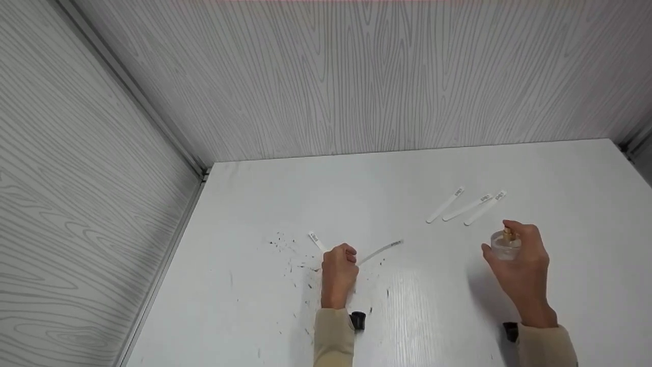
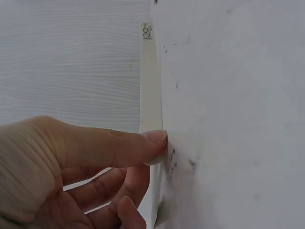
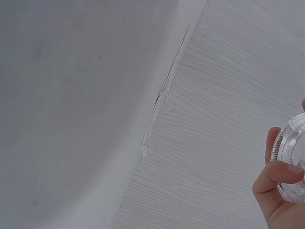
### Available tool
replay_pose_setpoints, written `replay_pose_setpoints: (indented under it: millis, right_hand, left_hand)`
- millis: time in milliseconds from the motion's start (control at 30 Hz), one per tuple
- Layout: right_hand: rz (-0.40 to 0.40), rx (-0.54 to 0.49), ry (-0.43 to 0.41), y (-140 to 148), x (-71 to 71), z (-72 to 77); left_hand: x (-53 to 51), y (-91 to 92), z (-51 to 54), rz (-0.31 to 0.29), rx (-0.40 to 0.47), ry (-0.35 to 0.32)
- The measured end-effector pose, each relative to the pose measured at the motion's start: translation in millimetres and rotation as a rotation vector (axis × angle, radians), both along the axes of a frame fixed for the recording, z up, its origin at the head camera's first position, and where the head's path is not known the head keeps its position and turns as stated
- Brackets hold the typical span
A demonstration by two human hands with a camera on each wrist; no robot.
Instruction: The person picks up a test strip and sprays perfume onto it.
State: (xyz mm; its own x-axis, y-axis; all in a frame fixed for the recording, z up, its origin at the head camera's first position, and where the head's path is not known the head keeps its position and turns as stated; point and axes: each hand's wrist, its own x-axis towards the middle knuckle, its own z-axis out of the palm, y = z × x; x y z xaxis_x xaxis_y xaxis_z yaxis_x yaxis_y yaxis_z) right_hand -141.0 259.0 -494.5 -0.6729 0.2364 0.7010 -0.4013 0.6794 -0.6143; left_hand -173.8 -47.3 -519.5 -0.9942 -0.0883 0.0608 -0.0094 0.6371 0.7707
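My left hand [image 1: 338, 272] is low over the table, its thumb and fingers pinching a white paper test strip [image 2: 151, 81] with small printed letters at its far end. The same view hides part of the strip behind the thumb. In the head view one lettered strip [image 1: 316, 240] sticks out to the upper left of this hand, and a thin, curved strip [image 1: 383, 249] extends to its right. Above the table at the right, my right hand [image 1: 527, 270] grips a clear glass perfume bottle [image 1: 505, 248] with a gold spray neck. Its index finger lies over the top.
Three more white test strips [image 1: 479, 206] lie side by side behind the bottle. Dark specks are scattered on the white table [image 1: 244, 204] around my left hand. Wood-grain panels [image 1: 326, 76] stand at the back and left.
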Motion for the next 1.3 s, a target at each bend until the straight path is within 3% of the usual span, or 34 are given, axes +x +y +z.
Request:
replay_pose_setpoints:
  millis: [267,433,533,667,800,967,1300]
  right_hand:
    - [0.003,0.003,0.004,0.8,-1.6,-0.6]
    - [-0.007,0.012,0.004,0.8,-1.2,-1.5]
    - [-0.006,0.014,0.009,0.9,-1.8,-2.5]
    - [-0.007,0.027,0.008,1.2,-2.3,-3.4]
    - [-0.007,0.029,0.007,1.1,-2.5,-3.6]
    - [-0.011,0.020,0.003,0.4,-2.5,-5.9]
    - [-0.003,0.021,-0.023,-2.5,-0.3,-2.0]
  left_hand:
    - [-5.6,-1.6,5.0,-0.034,0.182,0.007]
    - [-6.9,1.1,5.3,-0.040,0.266,-0.025]
    - [-7.3,4.4,4.2,-0.040,0.349,-0.071]
    - [-8.0,9.6,3.8,-0.056,0.530,-0.151]
    - [-7.8,13.4,2.4,-0.098,0.632,-0.190]
    - [-6.1,19.3,0.3,-0.136,0.653,-0.206]
    - [-1.0,34.4,1.8,-0.215,0.587,-0.167]
